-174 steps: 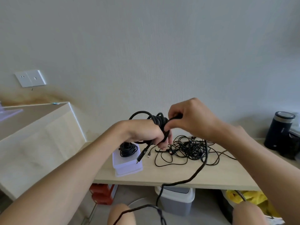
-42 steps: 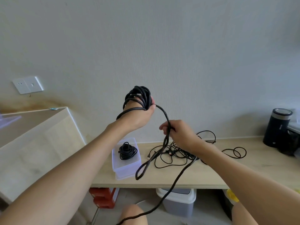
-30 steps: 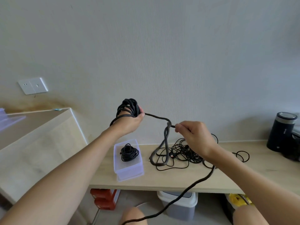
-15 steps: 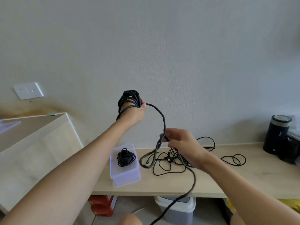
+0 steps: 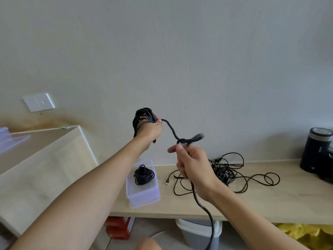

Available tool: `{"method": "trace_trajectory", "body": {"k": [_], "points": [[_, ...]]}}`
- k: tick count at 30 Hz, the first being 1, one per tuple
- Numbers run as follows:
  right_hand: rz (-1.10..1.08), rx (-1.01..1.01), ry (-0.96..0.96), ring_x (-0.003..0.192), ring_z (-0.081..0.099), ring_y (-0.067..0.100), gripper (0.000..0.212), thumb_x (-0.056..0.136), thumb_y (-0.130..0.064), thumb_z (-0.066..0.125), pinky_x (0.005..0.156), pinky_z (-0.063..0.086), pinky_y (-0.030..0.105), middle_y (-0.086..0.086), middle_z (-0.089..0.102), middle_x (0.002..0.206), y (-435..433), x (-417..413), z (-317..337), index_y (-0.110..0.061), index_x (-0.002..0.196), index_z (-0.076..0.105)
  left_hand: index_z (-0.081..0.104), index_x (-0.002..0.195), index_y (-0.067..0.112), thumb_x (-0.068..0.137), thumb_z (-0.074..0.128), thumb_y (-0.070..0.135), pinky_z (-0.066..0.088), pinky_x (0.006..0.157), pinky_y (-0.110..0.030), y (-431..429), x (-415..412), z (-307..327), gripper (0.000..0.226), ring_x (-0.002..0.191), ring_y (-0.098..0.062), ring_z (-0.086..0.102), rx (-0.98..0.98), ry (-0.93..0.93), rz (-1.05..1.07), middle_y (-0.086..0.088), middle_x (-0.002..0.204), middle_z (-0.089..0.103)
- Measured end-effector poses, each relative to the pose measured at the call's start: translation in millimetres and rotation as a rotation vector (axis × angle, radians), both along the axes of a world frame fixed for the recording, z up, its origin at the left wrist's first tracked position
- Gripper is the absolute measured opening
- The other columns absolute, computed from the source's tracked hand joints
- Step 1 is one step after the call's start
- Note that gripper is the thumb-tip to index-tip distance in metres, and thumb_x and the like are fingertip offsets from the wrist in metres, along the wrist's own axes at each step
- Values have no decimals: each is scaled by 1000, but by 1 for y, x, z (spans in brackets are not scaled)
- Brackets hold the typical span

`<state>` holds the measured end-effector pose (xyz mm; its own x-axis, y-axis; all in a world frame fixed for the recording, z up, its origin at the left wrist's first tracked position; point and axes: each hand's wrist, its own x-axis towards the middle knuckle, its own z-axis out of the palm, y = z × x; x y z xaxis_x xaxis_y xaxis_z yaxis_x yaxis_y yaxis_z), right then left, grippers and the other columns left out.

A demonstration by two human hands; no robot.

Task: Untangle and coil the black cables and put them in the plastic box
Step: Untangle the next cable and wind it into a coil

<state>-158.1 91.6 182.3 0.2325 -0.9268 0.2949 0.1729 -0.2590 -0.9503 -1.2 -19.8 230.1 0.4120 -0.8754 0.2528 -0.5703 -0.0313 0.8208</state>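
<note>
Anchoring the wound turns, left hand (image 5: 150, 131) grips the thick black cable (image 5: 170, 127); right hand (image 5: 193, 165) clenches its slack, seemingly to feed another loop.

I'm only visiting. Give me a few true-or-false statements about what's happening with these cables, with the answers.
1. The left hand and right hand hold the same thick cable. True.
2. The thick cable is coiled around the right hand. False: it is coiled around the left hand.
3. A tangle of thin cables lies on the table, right of the box. True.
4. The box is empty. False: one coiled cable lies in it.
</note>
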Motion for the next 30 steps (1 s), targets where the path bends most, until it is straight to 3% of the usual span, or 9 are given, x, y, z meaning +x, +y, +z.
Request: {"method": "trace_trajectory", "body": {"k": [4, 8, 11, 14, 17, 20, 22, 25, 30], "points": [[269, 137, -191, 47, 17, 12, 30, 105, -19, 40, 45, 16, 24, -4, 22, 57, 26, -23, -2, -5, 110, 66, 53, 139, 11, 101, 48, 36, 40, 111, -35, -2, 37, -1, 46, 135, -27, 45, 48, 144, 125, -8, 146, 50], [171, 199, -163, 48, 20, 14, 26, 105, -16, 39, 49, 15, 29, -3, 25, 57, 14, -34, -11, -1, 109, 60, 54, 136, 2, 103, 44, 23, 48, 97, -37, 0, 63, 5, 40, 127, -35, 55, 92, 188, 194, -19, 138, 57], [150, 238, -40, 64, 54, 22, 20, 102, 0, 38, 64, 50, 30, 11, 56, 71, -4, -21, -9, 4, 100, 58, 56, 135, 7, 103, 47, 27, 46, 94, -31, 4, 44, 9, 38, 124, -28, 57, -16, 106, 203, -13, 134, 58], [207, 455, -411, 84, 64, 30, 22, 92, 15, 36, 87, 55, 34, 20, 62, 88, -20, -9, 5, 5, 96, 56, 68, 112, 10, 97, 56, 28, 54, 94, -41, 2, 24, 10, 26, 108, -29, 65, -142, -108, 143, -10, 116, 68], [201, 638, -699, 57, 43, 15, 19, 100, -16, 40, 58, 34, 24, 4, 44, 67, -29, -9, 15, -6, 89, 52, 68, 108, 13, 96, 57, 28, 56, 91, -46, 0, 20, 10, 22, 105, -29, 66, -147, -139, 120, -8, 113, 69], [140, 617, -562, 42, 20, 8, 36, 106, -29, 32, 42, 16, 22, -5, 25, 54, -27, -19, 18, -5, 91, 53, 63, 120, 14, 99, 53, 33, 55, 95, -43, 0, 23, 7, 30, 115, -30, 62, -71, -71, 165, -8, 124, 64], [97, 501, -411, 41, 19, 7, 32, 106, -23, 34, 39, 15, 21, -6, 24, 52, -22, -29, 22, -3, 94, 55, 47, 142, 12, 104, 46, 37, 43, 103, -34, 1, 30, 3, 46, 131, -27, 49, 31, 32, 228, -7, 144, 50], [-38, 343, -227, 41, 21, 8, 23, 102, -14, 41, 39, 17, 22, -7, 27, 50, -23, -42, 27, -6, 87, 56, 38, 149, 8, 106, 40, 34, 34, 107, -30, 1, 47, -5, 50, 140, -26, 38, 73, 67, 260, -9, 153, 40], [-308, 348, -314, 43, 24, 10, 29, 94, -23, 64, 43, 19, 25, -8, 32, 45, -41, -71, 24, -15, 70, 50, 46, 144, 7, 105, 43, 34, 38, 101, -30, 11, 65, -5, 47, 131, -27, 46, 73, 53, 309, -11, 147, 48]]}}
